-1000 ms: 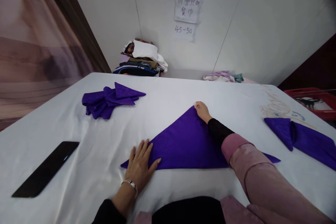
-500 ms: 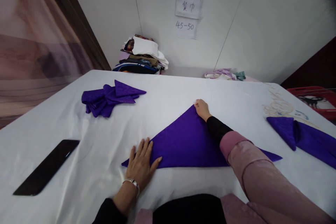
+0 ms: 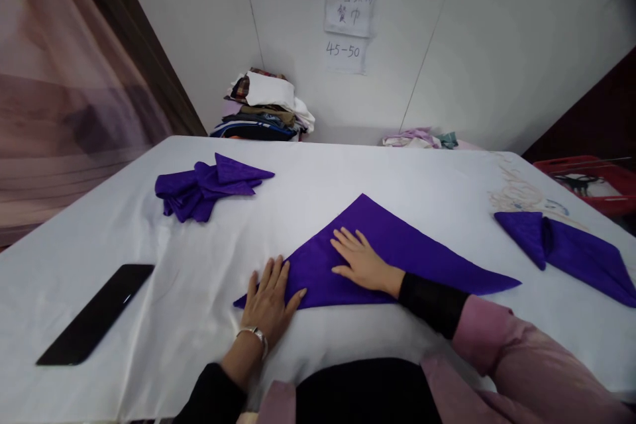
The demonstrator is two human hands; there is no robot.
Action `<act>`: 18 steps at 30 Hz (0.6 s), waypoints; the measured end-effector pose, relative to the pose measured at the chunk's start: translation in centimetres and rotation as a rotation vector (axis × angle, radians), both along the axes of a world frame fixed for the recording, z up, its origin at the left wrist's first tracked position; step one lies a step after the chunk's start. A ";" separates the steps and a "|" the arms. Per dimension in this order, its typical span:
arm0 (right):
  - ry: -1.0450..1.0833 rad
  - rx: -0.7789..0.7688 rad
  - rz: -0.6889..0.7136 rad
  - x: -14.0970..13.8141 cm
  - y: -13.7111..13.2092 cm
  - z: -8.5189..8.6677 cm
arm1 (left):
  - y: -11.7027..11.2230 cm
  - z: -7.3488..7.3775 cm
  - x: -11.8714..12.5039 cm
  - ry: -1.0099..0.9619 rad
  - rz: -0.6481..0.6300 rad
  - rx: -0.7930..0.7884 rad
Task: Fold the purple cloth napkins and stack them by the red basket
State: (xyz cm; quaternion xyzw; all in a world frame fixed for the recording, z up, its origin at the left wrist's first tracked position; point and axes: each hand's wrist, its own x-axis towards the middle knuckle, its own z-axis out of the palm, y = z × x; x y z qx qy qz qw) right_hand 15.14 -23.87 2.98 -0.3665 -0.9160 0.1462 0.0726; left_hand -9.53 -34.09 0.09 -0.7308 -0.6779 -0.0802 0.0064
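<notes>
- Your R hand (image 3: 362, 262) is now away from the top corner, which it was pinching 0.5 s ago; it lies palm down on the purple cloth (image 3: 412, 242), fingers partly spread, w/ nothing gripped.
- Your L hand (image 3: 268, 301) stays at same place: palm down over the L part of cloth, fingers open, thumb apart, nothing gripped.
- The cloth is a flat triangle in front of you, on the white table (image 3: 318, 175); top corner and R sloping edge are now uncovered.
- Its long edge faces you; L tip comes out beside your L hand, R tip points below the folded purple cloth (image 3: 586, 258).
- White surface shows btwn top corner and far table edge, also btwn the triangle and the bunched purple cloth (image 3: 199, 192) at upper L.
- Dark flat slab (image 3: 97, 315) lies at L, well apart from your L hand.
- Red basket (image 3: 623, 202) is beyond the R table edge, w/ sth. black and white (image 3: 581, 183) inside; I cannot tell exactly what.
</notes>
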 end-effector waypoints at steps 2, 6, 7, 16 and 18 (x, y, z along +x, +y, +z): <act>-0.024 -0.018 0.021 -0.5 -1.2 -0.3 | 0.1 0.0 0.0 0.000 0.009 0.001; -0.028 -0.012 0.007 -0.7 -1.2 -0.7 | 0.2 0.5 -0.1 0.006 0.018 -0.031; -0.026 -0.011 0.008 -0.7 -1.0 -0.7 | 0.3 0.9 0.1 0.014 0.028 -0.046; -0.020 -0.050 -0.006 -0.9 -0.6 0.3 | 3.1 3.2 5.6 0.077 -0.209 -0.024; -0.009 -0.094 -0.031 -0.4 -1.0 0.5 | 3.6 2.3 6.2 0.080 -0.227 -0.078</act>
